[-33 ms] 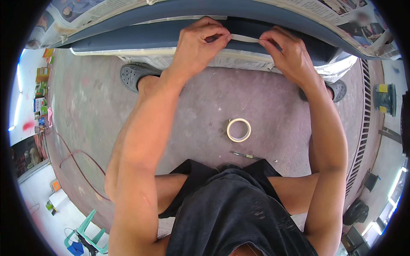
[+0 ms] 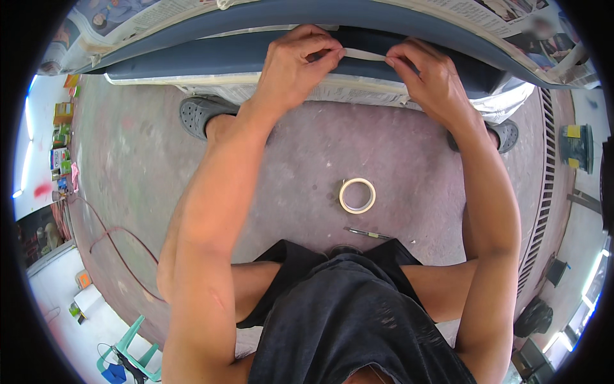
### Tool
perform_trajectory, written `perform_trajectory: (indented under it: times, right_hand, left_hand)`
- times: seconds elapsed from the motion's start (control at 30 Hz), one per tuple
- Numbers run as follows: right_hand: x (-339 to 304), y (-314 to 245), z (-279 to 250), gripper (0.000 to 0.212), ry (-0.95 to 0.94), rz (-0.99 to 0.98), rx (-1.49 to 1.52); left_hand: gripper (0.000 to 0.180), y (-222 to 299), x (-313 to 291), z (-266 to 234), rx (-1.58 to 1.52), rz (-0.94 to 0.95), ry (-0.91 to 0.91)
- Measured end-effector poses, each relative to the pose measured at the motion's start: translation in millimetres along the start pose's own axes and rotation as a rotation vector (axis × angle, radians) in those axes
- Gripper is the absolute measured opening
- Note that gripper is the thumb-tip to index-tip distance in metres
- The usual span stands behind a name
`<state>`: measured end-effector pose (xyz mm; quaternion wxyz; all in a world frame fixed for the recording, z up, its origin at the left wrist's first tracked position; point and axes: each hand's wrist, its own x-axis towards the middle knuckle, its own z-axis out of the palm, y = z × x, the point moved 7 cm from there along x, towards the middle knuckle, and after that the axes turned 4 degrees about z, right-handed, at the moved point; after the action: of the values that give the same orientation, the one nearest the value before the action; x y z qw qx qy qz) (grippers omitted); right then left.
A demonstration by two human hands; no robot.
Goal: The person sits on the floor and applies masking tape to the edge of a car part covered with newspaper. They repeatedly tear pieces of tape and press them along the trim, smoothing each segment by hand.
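Observation:
Between my two hands a short strip of pale masking tape (image 2: 365, 55) stretches across the dark blue-grey panel (image 2: 192, 61). My left hand (image 2: 295, 61) pinches its left end with thumb and forefinger. At the other end, my right hand (image 2: 430, 73) has the tape between thumb and fingertips. The strip bows slightly; whether it touches the panel I cannot tell. On the floor between my feet lies a roll of masking tape (image 2: 342, 203), flat on its side. Closer to me is a slim cutter knife (image 2: 368, 233).
Newspaper sheets (image 2: 511, 16) cover the surfaces around the panel, with masking paper (image 2: 358, 91) along its lower edge. A red hose (image 2: 121, 256) runs over the floor at left, near a green plastic chair (image 2: 137, 349). A floor grating (image 2: 543, 185) borders the right side.
Both hands and the tape strip have shifted very slightly to the left. The roll and the knife lie where they were.

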<state>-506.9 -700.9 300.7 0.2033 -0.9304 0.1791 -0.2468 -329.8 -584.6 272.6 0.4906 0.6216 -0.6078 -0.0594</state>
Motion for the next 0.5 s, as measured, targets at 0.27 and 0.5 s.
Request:
perform_trajectory:
  times: [0.27, 0.5]
  right_hand:
    - [15, 9, 22, 0.013, 0.412, -0.335, -0.354]
    - [13, 15, 34, 0.016, 0.437, -0.343, -0.419]
  left_hand:
    - [0.018, -14, 21, -1, 0.474, 0.545, 0.034]
    - [0.020, -23, 20, -1, 0.555, 0.560, 0.044]
